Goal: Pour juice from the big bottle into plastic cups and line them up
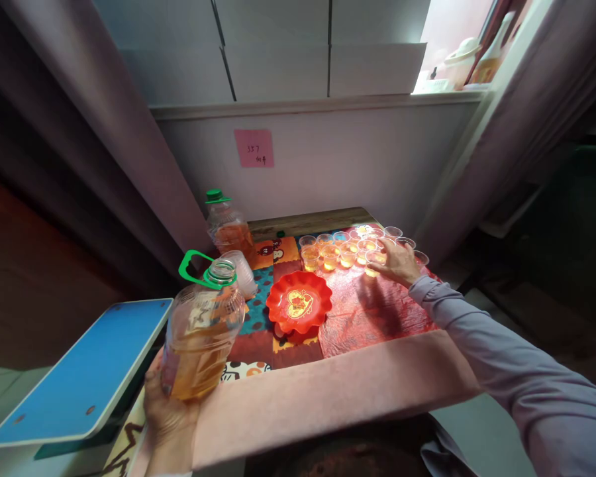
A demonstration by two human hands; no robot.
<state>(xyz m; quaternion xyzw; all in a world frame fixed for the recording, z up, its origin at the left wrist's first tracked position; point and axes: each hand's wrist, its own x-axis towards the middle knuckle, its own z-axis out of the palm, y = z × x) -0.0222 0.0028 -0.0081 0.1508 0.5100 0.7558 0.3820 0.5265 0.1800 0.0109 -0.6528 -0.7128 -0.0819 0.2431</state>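
My left hand [169,404] is wrapped round the lower part of a large clear bottle [203,338], which holds amber liquid, has a green handle and stands uncapped at the table's front left. Across the table, my right hand [396,263] has its fingertips on a clear plastic cup [372,264] at the front of a group. Several other clear cups [330,257] stand in rows beside it, many with amber liquid in them. A red scalloped plate [299,303] with a yellow heart design lies between my hands.
A second bottle [232,232] with a green cap stands at the back left, near stacked clear cups [242,271]. A blue board [84,371] is left of the table. Behind is a wall with a pink note [254,148]. Curtains hang on both sides.
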